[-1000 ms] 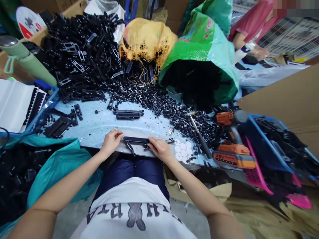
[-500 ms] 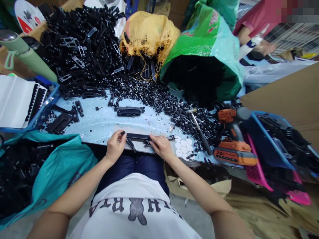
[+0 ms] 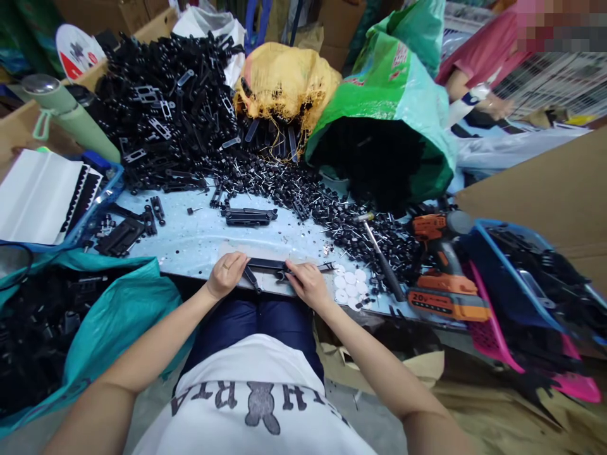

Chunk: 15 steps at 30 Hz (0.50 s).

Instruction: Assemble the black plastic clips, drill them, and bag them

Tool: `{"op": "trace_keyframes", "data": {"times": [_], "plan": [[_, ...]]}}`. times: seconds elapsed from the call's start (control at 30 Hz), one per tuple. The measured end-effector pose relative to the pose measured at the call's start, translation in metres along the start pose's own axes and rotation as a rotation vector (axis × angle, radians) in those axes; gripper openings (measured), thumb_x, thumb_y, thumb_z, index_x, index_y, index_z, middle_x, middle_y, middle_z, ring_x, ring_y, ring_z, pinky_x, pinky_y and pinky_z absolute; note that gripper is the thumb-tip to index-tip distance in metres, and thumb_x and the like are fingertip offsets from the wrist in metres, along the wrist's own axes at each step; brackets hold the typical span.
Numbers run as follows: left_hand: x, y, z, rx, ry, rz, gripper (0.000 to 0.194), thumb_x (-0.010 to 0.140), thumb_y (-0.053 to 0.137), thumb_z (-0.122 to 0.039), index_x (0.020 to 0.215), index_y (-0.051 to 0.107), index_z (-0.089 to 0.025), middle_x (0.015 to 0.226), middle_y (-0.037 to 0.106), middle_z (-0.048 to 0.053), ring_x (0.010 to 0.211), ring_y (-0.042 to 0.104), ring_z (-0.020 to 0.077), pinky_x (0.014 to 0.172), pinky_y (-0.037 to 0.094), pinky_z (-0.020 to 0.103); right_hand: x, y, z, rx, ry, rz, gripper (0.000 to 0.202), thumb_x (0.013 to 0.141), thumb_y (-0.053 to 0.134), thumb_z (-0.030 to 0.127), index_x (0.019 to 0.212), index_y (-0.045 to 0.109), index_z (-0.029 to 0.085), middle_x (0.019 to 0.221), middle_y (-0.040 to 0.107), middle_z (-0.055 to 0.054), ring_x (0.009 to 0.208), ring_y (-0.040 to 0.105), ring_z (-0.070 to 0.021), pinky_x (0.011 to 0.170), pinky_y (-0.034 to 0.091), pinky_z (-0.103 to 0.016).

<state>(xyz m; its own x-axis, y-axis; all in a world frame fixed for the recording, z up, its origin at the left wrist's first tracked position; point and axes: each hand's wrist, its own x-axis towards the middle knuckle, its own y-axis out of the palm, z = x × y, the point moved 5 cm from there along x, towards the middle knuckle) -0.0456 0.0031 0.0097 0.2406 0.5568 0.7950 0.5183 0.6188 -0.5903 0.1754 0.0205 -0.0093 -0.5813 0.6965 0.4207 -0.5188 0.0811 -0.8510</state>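
Note:
A long black plastic bracket with hinged arms point(image 3: 266, 263) lies across the front edge of the table, between my two hands. My left hand point(image 3: 228, 273) is closed on its left end, where one arm hangs down toward my lap. Fingers of my right hand point(image 3: 306, 281) pinch the right end, from which another thin arm sticks out to the right. White round discs point(image 3: 349, 284) lie just right of my right hand. Beyond the bracket rests a similar folded black assembly point(image 3: 250, 216).
A small hammer point(image 3: 382, 256) and an orange cordless drill point(image 3: 448, 268) lie to the right. Black-headed pins point(image 3: 284, 183) spread before a heap of black parts point(image 3: 175, 107). A green sack point(image 3: 379, 107) gapes behind. Another person's arm point(image 3: 462, 88) shows at upper right.
My left hand has shifted slightly right and closed further over the bracket's left end. My right hand keeps its hold. The whole view has tilted a little.

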Motion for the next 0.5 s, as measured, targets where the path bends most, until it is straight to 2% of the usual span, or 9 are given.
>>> {"op": "trace_keyframes", "data": {"times": [0.13, 0.2, 0.3, 0.37, 0.43, 0.5], "plan": [[0.0, -0.004, -0.001, 0.007, -0.023, -0.025, 0.02, 0.081, 0.059, -0.013, 0.101, 0.057, -0.012, 0.084, 0.065, 0.01, 0.077, 0.065, 0.0172, 0.069, 0.056, 0.029, -0.003, -0.002, -0.002, 0.0, -0.006, 0.024, 0.041, 0.091, 0.045, 0.022, 0.131, 0.042, 0.018, 0.091, 0.066, -0.007, 0.082, 0.058, -0.0184, 0.074, 0.044, -0.034], [-0.002, -0.003, -0.001, -0.008, -0.021, -0.014, 0.025, 0.08, 0.059, -0.012, 0.105, 0.056, -0.012, 0.086, 0.065, 0.011, 0.079, 0.064, 0.0182, 0.071, 0.055, 0.03, -0.002, -0.006, 0.002, -0.016, -0.013, 0.002, 0.041, 0.09, 0.047, 0.022, 0.131, 0.043, 0.018, 0.099, 0.065, -0.009, 0.089, 0.058, -0.0192, 0.078, 0.044, -0.035], [-0.005, -0.005, -0.003, -0.057, 0.008, 0.028, 0.029, 0.081, 0.057, -0.011, 0.11, 0.055, -0.012, 0.092, 0.066, 0.013, 0.084, 0.064, 0.0195, 0.071, 0.054, 0.031, 0.01, -0.01, 0.018, -0.024, -0.033, -0.093, 0.041, 0.089, 0.049, 0.023, 0.129, 0.045, 0.02, 0.112, 0.061, -0.01, 0.102, 0.055, -0.0206, 0.088, 0.042, -0.039], [-0.006, -0.009, -0.004, -0.086, -0.016, 0.068, 0.028, 0.083, 0.051, -0.011, 0.111, 0.055, -0.014, 0.097, 0.065, 0.013, 0.089, 0.063, 0.0192, 0.074, 0.053, 0.031, 0.028, -0.003, 0.035, 0.028, -0.074, -0.093, 0.04, 0.09, 0.047, 0.024, 0.129, 0.046, 0.021, 0.115, 0.06, -0.01, 0.104, 0.054, -0.0197, 0.09, 0.042, -0.038], [-0.007, -0.014, -0.006, -0.05, -0.119, 0.104, 0.026, 0.084, 0.049, -0.014, 0.109, 0.056, -0.013, 0.101, 0.064, 0.014, 0.093, 0.062, 0.0205, 0.079, 0.051, 0.034, 0.048, 0.012, 0.052, 0.084, -0.129, -0.005, 0.04, 0.091, 0.045, 0.03, 0.131, 0.045, 0.021, 0.119, 0.058, -0.01, 0.106, 0.053, -0.0194, 0.09, 0.043, -0.036], [-0.008, -0.018, -0.01, 0.046, -0.288, 0.158, 0.022, 0.084, 0.05, -0.022, 0.101, 0.059, -0.012, 0.095, 0.065, 0.015, 0.092, 0.061, 0.0234, 0.079, 0.05, 0.037, 0.065, 0.026, 0.063, 0.114, -0.153, 0.098, 0.042, 0.092, 0.042, 0.035, 0.132, 0.044, 0.021, 0.122, 0.056, -0.01, 0.108, 0.052, -0.0197, 0.089, 0.044, -0.035]]}}
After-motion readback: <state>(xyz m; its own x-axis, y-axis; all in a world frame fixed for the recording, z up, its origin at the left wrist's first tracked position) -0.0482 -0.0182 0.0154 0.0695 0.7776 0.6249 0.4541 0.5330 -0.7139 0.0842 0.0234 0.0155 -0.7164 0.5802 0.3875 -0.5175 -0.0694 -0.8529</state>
